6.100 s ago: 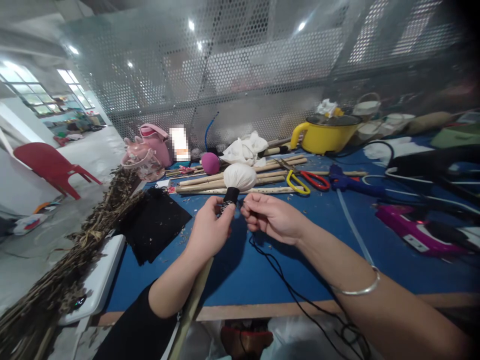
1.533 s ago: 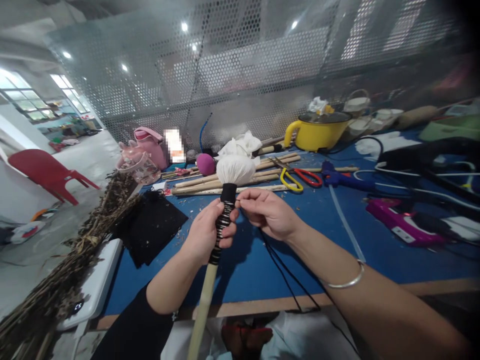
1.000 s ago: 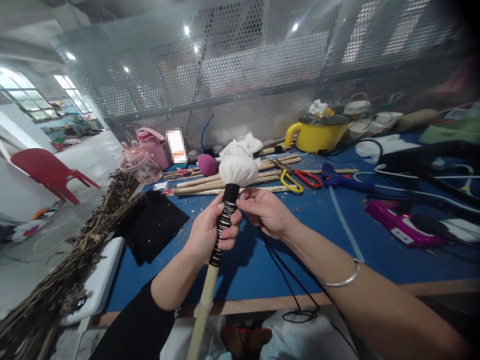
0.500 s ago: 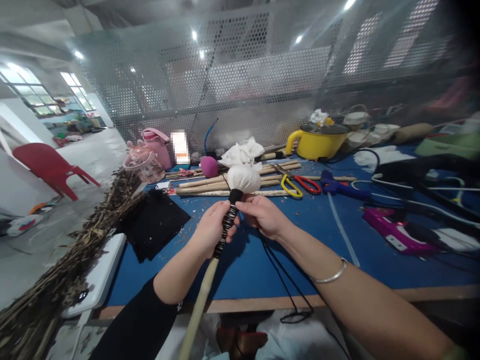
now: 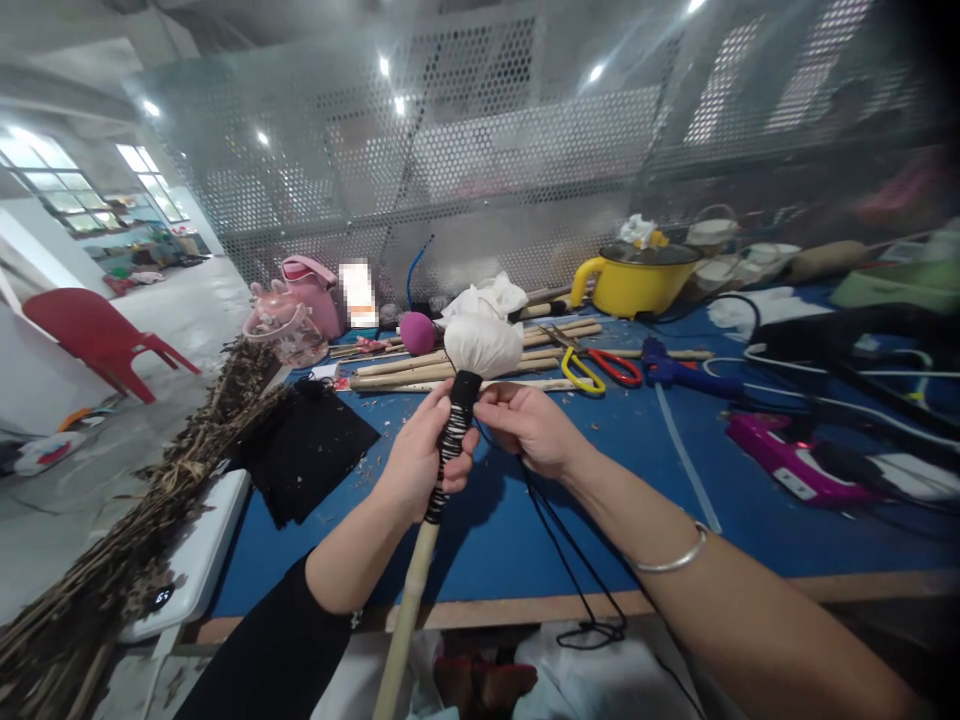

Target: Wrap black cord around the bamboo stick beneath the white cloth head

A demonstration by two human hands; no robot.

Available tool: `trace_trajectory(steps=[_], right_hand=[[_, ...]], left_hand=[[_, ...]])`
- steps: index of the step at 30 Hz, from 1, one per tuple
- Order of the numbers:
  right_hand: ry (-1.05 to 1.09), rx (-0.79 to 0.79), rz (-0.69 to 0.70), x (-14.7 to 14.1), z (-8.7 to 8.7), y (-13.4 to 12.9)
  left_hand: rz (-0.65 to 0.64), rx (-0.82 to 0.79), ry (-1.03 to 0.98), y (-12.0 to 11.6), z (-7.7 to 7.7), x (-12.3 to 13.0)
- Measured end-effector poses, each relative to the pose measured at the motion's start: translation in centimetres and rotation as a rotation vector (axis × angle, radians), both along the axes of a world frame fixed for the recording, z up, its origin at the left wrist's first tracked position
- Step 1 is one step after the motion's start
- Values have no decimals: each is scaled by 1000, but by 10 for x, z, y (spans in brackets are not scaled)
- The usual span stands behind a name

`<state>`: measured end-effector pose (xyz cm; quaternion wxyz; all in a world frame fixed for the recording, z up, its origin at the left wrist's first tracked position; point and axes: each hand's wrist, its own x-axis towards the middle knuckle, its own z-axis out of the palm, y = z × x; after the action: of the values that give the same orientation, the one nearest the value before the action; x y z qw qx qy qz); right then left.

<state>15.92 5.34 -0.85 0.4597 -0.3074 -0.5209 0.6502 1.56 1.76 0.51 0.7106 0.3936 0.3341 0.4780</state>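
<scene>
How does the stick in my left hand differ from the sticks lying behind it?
The held stick is partly wound with black cord; the lying sticks look bare. The held stick slants up toward its white bundle; the lying sticks rest flat. All look pale and long.
</scene>
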Motion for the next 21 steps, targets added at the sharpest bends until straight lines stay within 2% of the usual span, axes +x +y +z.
trace_trajectory(steps=[4, 6, 8, 11, 15, 18, 19, 21], right_hand=[[56, -48, 93, 2, -2, 0], [35, -56, 121, 4, -7, 3], [-21, -41, 127, 4, -13, 6], [-113, -15, 124, -4, -19, 11], [-224, -8, 8, -15, -20, 6], [-391, -54, -31, -4, -11, -26], [-449, -51, -7, 4, -7, -45], [-553, 32, 53, 25, 2, -92]], left_hand=[[-219, -98, -52, 6, -6, -5], [-253, -137, 0, 11, -11, -6], [-212, -139, 76, 15, -16, -7], [-83, -116, 141, 16, -21, -5], [28, -79, 130, 20, -25, -6], [69, -129, 4, 32, -26, -17], [97, -179, -70, 38, -26, -23], [124, -170, -126, 48, -26, -35]])
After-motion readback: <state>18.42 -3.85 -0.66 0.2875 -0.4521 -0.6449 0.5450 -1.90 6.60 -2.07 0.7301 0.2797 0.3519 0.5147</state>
